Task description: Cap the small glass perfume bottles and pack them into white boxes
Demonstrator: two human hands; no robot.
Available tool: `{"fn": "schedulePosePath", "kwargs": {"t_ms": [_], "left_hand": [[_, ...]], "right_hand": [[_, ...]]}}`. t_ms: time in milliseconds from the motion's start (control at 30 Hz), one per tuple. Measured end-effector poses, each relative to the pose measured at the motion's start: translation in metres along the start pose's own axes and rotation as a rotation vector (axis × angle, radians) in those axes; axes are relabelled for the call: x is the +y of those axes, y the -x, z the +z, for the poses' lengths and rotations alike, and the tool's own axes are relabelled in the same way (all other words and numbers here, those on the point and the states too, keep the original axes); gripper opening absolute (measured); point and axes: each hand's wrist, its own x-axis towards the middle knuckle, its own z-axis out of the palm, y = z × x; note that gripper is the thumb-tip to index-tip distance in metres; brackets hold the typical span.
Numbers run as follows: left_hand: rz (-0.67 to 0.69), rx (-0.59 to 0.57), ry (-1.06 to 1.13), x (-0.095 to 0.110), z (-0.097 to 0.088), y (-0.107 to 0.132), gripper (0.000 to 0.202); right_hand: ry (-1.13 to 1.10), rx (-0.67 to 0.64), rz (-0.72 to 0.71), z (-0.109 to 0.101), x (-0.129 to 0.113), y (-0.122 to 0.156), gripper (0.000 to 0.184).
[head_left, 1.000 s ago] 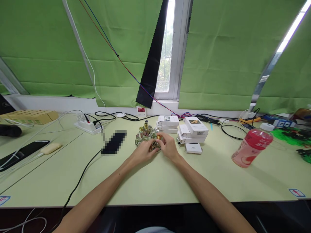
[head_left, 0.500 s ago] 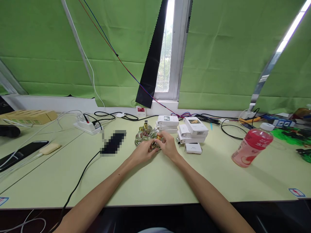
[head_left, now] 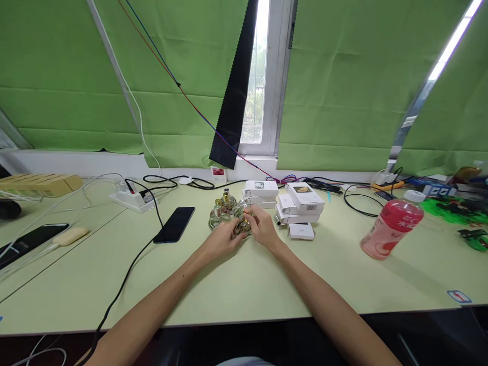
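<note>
Small glass perfume bottles with gold necks stand in a cluster (head_left: 218, 217) at the middle of the table. At its near right side, both hands are closed around one clear glass perfume bottle (head_left: 244, 227). My left hand (head_left: 223, 238) steadies the bottle's left side with thumb and fingers. From the right, my right hand (head_left: 264, 230) pinches near its gold-coloured top, and the fingers partly hide that top. Just right of my right hand lies a small glass bottle (head_left: 277, 220), beside a stack of white boxes (head_left: 301, 206).
More white boxes (head_left: 261, 189) sit behind the bottles. A black phone (head_left: 175, 224) and its cable lie to the left, near a white power strip (head_left: 131, 198). A pink drink bottle (head_left: 392, 226) stands at the right. Black cables (head_left: 324, 185) run along the wall.
The view has shifted slightly. My right fingers now cover more of the gold-coloured top, and both hands stay on the same perfume bottle.
</note>
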Motion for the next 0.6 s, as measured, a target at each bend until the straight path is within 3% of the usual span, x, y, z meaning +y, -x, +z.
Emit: {"fn": "schedulePosePath", "kwargs": {"t_ms": [600], "left_hand": [[0.020, 0.037, -0.009, -0.0043, 0.0034, 0.0006, 0.037]], "right_hand": [[0.213, 0.032, -0.053, 0.0017, -0.0045, -0.0020, 0.021]]}}
